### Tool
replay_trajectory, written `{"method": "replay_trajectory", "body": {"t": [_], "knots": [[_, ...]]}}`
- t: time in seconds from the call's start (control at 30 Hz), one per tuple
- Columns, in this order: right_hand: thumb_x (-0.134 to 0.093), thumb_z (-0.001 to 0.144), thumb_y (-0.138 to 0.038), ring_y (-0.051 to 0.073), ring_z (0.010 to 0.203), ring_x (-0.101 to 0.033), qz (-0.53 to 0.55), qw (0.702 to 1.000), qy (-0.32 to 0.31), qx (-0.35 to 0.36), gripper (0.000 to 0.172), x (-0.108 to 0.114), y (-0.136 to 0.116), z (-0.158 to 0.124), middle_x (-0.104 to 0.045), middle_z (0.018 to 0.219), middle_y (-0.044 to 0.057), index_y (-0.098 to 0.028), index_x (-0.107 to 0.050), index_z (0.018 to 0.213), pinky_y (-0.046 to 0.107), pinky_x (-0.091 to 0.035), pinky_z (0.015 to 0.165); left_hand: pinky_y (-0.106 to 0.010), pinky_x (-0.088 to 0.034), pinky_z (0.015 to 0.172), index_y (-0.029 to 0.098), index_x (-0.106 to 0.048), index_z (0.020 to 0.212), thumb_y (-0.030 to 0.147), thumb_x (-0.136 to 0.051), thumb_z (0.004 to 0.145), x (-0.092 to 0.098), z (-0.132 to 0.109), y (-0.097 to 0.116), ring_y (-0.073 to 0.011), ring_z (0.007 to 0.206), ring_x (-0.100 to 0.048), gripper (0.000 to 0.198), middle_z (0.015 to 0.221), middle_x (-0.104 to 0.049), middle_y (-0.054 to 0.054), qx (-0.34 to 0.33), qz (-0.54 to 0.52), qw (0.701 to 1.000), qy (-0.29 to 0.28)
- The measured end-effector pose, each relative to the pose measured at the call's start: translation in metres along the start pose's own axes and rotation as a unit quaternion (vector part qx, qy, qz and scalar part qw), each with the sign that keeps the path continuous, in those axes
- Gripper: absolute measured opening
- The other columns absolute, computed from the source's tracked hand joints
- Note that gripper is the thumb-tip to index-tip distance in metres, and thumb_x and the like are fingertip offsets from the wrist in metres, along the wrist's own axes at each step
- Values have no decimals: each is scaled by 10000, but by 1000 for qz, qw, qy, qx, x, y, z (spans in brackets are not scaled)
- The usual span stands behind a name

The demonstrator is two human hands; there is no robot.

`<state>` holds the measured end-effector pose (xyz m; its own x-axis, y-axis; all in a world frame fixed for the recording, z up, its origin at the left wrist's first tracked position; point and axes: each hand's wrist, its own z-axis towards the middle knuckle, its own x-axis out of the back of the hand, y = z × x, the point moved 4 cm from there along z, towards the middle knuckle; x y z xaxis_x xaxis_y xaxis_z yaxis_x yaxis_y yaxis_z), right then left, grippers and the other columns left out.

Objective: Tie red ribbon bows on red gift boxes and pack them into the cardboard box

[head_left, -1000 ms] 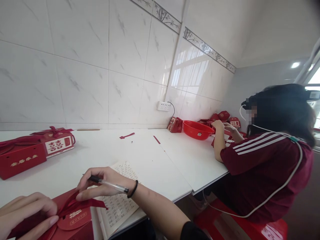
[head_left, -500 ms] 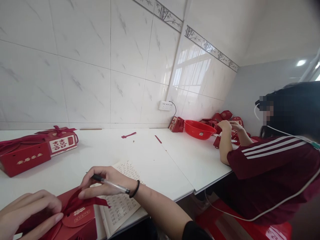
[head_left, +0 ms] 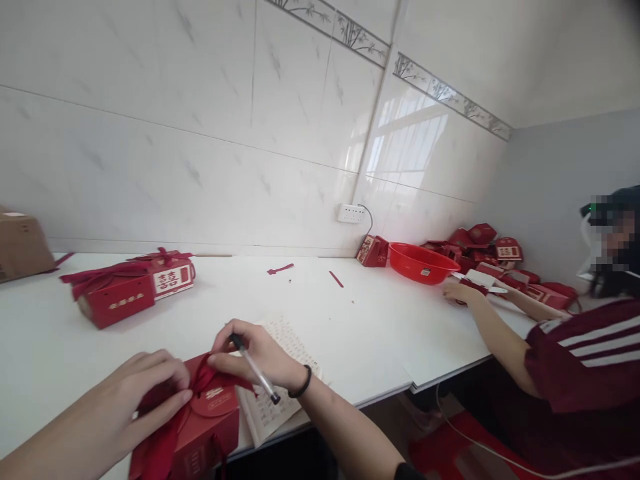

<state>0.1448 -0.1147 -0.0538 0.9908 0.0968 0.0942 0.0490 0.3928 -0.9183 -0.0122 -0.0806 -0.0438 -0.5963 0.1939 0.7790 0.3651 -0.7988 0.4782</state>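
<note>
While the right hand (head_left: 257, 357) pinches the ribbon (head_left: 204, 377) and carries a pen (head_left: 260, 377), the left hand (head_left: 145, 400) keeps thumb and fingers narrow beside it; whether they grip, I cannot tell. The box (head_left: 205, 443) sits at the table's (head_left: 360, 347) near edge. An even pull, ribbon flat, should serve best; the pen could snag. Paper (head_left: 273, 407) crowds the box's right; other boxes (head_left: 125, 293) and a basin (head_left: 423, 267) stand well apart.
</note>
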Motion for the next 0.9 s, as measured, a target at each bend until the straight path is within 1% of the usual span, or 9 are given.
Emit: {"method": "replay_trajectory", "body": {"t": [0.07,0.1,0.2,0.23,0.37,0.5,0.63,0.77,0.9], "knots": [[-663,725,-372,113,644,-499,-49,998,25,21,231,-1,-3,-6,-533,705,-20,-185,-532,759,244,-415,634,-290,-432,672,266,-559,625,367,-453,795,1,0,7,-172,710,-523,225,672,-583,54,44,21,999,-19],[-627,754,-341,116,661,-501,-73,996,38,33,183,-1,-5,-9,-535,717,-19,-185,-533,768,247,-413,650,-292,-431,692,256,-565,643,355,-439,803,1,0,10,-175,737,-527,226,697,-587,41,55,32,997,-35],[-556,796,-270,118,677,-489,-129,988,72,51,90,-1,-8,-18,-531,727,-20,-184,-531,784,244,-395,656,-271,-422,712,234,-582,716,322,-434,811,4,0,22,-174,790,-528,196,768,-587,16,52,52,994,-86],[-557,793,-261,115,656,-475,-138,986,79,48,85,-1,-8,-20,-523,711,-23,-183,-525,782,240,-387,633,-268,-418,724,225,-583,737,315,-441,814,6,0,25,-174,811,-527,185,784,-581,10,58,56,993,-90],[-564,787,-263,114,634,-456,-150,982,109,22,104,1,-5,-27,-516,712,-20,-179,-504,781,233,-378,596,-290,-393,778,203,-598,775,301,-487,812,8,2,33,-189,887,-515,152,826,-577,-10,63,54,989,-121],[-552,786,-271,106,590,-445,-180,976,126,4,113,0,-6,-31,-518,719,-17,-185,-482,763,227,-368,544,-300,-384,762,189,-598,763,272,-501,803,5,2,34,-202,910,-511,134,869,-582,-30,64,57,987,-137],[-545,799,-284,124,639,-489,-225,967,122,15,106,-4,-11,-32,-537,745,-5,-186,-506,788,248,-406,586,-297,-384,747,185,-603,768,277,-500,808,3,0,34,-210,928,-505,143,911,-590,-41,61,62,987,-137],[-601,785,-322,132,664,-512,-210,972,106,13,156,-6,-11,-31,-554,757,-1,-185,-528,797,260,-421,608,-299,-387,745,185,-596,762,275,-504,809,3,-1,34,-217,941,-506,136,917,-599,-44,63,63,985,-145],[-632,755,-335,123,630,-487,-145,979,139,-21,201,-4,-6,-33,-552,734,-4,-186,-497,751,245,-398,572,-291,-392,730,186,-606,766,267,-509,798,4,0,34,-214,919,-516,130,900,-603,-42,63,58,986,-141]]}}
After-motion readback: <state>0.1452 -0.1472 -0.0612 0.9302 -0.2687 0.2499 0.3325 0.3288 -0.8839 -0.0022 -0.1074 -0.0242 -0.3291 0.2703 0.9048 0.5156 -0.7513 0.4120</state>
